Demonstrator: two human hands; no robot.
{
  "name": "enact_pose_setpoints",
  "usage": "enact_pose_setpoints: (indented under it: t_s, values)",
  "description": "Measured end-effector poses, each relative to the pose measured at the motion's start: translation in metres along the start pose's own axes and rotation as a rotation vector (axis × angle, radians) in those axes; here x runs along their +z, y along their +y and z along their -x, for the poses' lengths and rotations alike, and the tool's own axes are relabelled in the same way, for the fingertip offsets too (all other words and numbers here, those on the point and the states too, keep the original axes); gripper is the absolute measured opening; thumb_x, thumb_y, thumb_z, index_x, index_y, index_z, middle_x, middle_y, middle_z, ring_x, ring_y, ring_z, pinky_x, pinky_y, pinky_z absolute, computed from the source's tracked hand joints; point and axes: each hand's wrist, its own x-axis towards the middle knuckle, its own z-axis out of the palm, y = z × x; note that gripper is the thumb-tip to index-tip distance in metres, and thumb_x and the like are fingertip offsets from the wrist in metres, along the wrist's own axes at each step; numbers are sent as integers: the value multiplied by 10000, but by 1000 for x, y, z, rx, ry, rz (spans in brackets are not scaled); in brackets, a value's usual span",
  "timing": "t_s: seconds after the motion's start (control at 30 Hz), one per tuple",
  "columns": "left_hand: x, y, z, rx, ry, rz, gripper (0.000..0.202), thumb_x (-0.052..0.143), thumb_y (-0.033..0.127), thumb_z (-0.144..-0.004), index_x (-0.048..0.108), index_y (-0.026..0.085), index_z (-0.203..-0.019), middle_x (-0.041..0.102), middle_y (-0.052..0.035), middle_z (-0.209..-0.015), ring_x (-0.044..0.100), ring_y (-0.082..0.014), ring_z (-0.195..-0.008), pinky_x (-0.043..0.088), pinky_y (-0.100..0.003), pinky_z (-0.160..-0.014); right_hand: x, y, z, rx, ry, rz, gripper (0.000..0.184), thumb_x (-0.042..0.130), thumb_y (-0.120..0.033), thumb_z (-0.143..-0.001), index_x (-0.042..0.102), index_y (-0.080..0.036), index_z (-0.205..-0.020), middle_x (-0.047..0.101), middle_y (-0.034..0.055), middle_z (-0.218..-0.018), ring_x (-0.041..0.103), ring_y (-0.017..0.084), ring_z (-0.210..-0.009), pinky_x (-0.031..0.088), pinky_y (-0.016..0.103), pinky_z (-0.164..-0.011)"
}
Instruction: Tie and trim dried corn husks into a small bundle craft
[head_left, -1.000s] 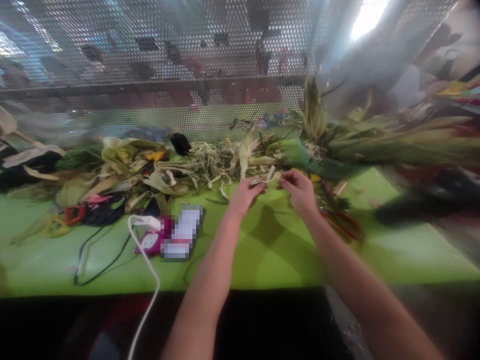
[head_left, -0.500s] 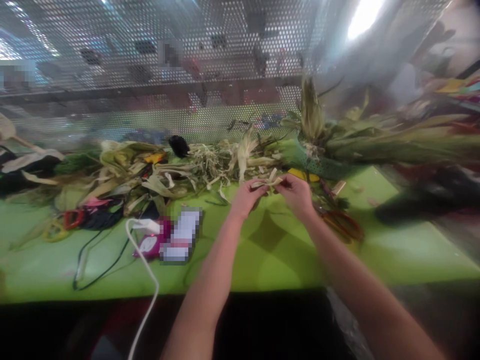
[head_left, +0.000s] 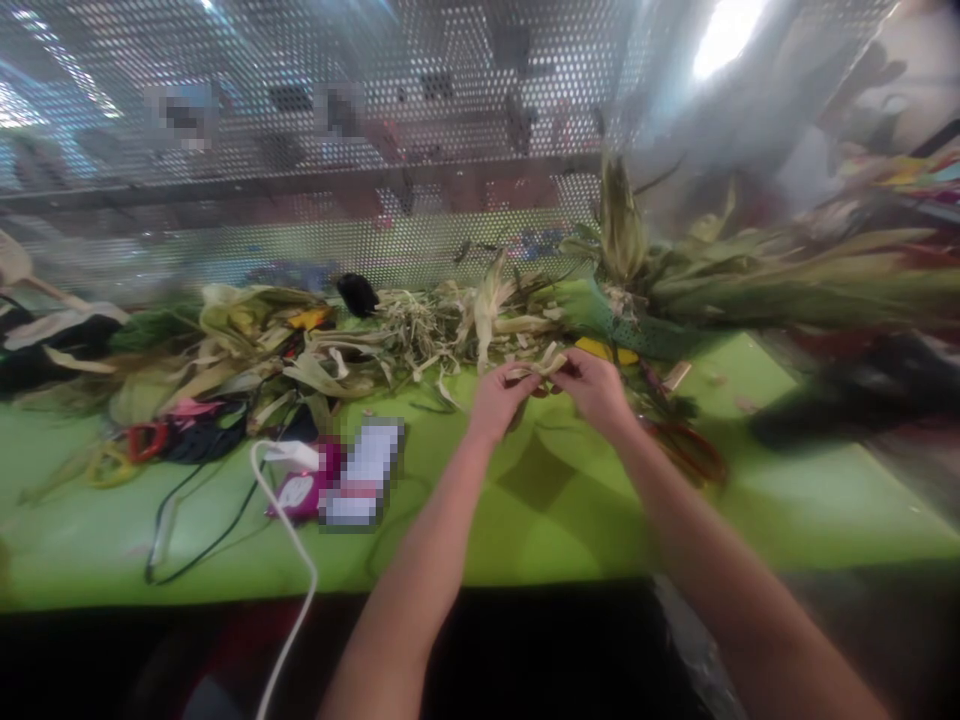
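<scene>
Between my two hands is a pale strip of corn husk (head_left: 553,356), folded or looped on itself, held above the green table. My left hand (head_left: 504,398) pinches one side of it, fingers closed. On the other side, my right hand (head_left: 592,386) grips the strip between thumb and fingers, its fingertips almost touching the left ones. Part of the strip is hidden behind the fingers. Beyond the hands lies a heap of dry husks and shreds (head_left: 427,325), with one pale husk (head_left: 489,310) sticking up.
A phone (head_left: 364,470) and a magenta box (head_left: 300,492) with a white cable (head_left: 306,560) lie left on the green table (head_left: 480,545). Orange-handled scissors (head_left: 694,452) are at right. Behind them a green basket (head_left: 652,335) holds husks. A perforated metal screen (head_left: 300,230) stands at the back.
The fingers of my left hand have shifted slightly right, closer to the right hand, and the husk strip's loop has changed shape a little. Both hands still hold it.
</scene>
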Motion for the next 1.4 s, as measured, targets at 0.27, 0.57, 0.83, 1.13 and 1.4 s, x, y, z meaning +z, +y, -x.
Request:
enact_pose_setpoints:
  t_s: [0.27,0.57,0.83,1.13,1.4]
  values:
    - [6,-2,3,-34,54,32,384,847,375,-589,680,143,-846,716,-18,-693,665,-133,-608,492,-250,-652,-5,-11,1,-67,6,246,128,628,-270,-782,623,-180,-691,628,7,-641,542,142,-601,372,233,-557]
    - [16,-4,3,-14,219,205,291,820,278,-561,626,159,-741,654,21,-612,578,-91,-538,442,-240,-607,3,-4,1,42,60,-15,202,740,-346,-702,622,-186,-738,648,3,-642,586,146,-581,445,253,-557]
    - [17,-3,4,-30,175,207,223,779,258,-569,635,157,-705,629,21,-611,543,-84,-563,431,-233,-594,0,-2,-4,52,16,-185,262,737,-406,-703,652,-177,-799,631,3,-709,558,131,-643,465,263,-616]
    - [11,1,4,-67,99,67,161,738,244,-619,636,161,-712,591,35,-561,512,-85,-546,400,-236,-594,0,-3,-3,91,-38,-182,272,715,-426,-704,624,-188,-798,581,-12,-668,522,123,-617,433,251,-589]
    - [9,-7,3,-39,80,13,261,778,322,-660,657,151,-816,641,22,-635,548,-79,-586,419,-221,-629,0,-7,-1,103,50,-127,188,675,-353,-718,607,-178,-737,565,-26,-606,487,104,-554,402,234,-543]
